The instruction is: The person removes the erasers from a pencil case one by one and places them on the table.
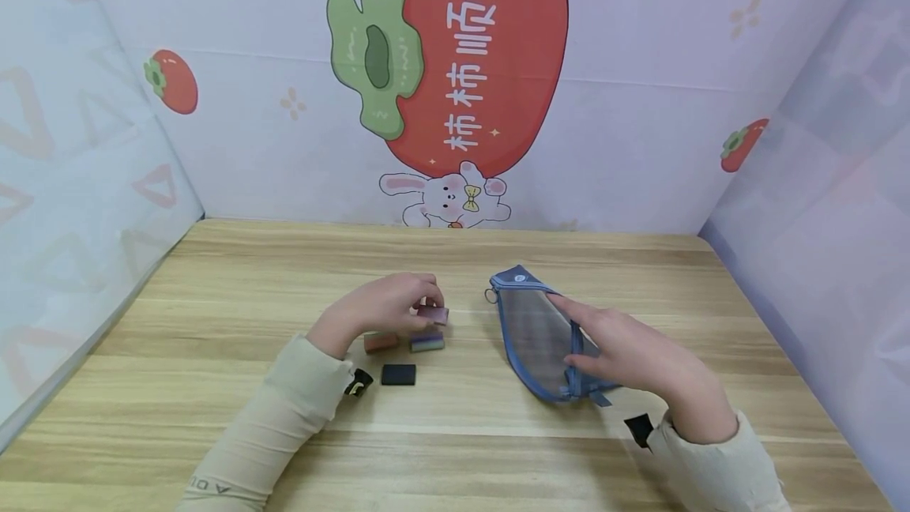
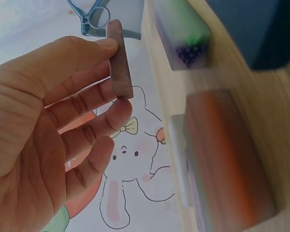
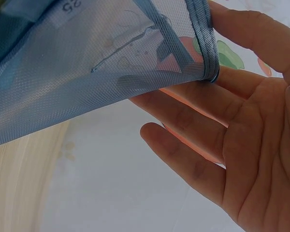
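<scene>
My left hand (image 1: 387, 303) pinches a small pinkish-purple eraser-like block (image 1: 437, 315) between thumb and fingers, above the table. In the left wrist view this block (image 2: 119, 63) looks thin and greyish, held near one end by the thumb. Below that hand lie an orange-brown block (image 1: 381, 342), a purple-and-green block (image 1: 426, 343) and a black block (image 1: 399, 374). My right hand (image 1: 636, 346) grips the blue mesh zip pouch (image 1: 533, 330) by its right edge. Close up, thumb and fingers lie either side of the pouch's seamed edge (image 3: 203, 38).
A zip pull ring (image 1: 491, 295) hangs at the pouch's far left corner. The wooden table (image 1: 298, 259) ends at a printed back wall (image 1: 270, 164), with side walls left and right. Black pieces (image 1: 640, 430) sit by both cuffs.
</scene>
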Action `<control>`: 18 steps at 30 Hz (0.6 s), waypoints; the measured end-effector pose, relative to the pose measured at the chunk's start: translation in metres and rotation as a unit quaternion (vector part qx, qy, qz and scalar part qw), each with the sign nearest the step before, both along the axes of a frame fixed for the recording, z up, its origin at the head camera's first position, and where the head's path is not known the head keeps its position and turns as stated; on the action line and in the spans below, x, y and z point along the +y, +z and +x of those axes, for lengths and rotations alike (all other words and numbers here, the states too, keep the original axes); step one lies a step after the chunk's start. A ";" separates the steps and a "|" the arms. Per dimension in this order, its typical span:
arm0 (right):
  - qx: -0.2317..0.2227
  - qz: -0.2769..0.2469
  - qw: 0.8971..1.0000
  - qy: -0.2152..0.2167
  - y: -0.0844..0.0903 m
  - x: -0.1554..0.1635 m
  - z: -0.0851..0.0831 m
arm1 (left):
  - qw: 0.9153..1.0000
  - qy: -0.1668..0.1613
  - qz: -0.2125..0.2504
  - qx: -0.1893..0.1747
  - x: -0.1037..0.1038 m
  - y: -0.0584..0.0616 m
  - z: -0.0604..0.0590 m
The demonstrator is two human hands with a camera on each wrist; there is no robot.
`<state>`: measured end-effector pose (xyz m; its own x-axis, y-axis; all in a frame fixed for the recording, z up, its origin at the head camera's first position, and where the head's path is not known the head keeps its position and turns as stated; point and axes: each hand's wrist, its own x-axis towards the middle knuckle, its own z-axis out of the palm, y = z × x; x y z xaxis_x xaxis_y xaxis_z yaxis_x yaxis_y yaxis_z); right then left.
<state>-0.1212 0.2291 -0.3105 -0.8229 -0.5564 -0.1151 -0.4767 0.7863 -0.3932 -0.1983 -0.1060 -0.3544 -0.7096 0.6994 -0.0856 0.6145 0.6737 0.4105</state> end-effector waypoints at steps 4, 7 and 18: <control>-0.004 0.001 1.000 -0.001 0.000 0.000 0.000 | 1.000 0.002 -0.007 -0.001 -0.001 -0.001 -0.002; -0.004 0.002 1.000 -0.001 0.000 0.000 0.000 | 1.000 0.002 -0.011 -0.001 -0.001 -0.003 -0.003; 0.002 0.008 1.000 0.003 0.001 0.000 0.000 | 1.000 0.006 -0.018 -0.003 -0.002 -0.011 -0.009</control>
<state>-0.1214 0.2292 -0.3098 -0.8201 -0.5592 -0.1212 -0.4824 0.7897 -0.3791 -0.2072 -0.1079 -0.3650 -0.7174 0.6870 -0.1152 0.6033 0.6955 0.3903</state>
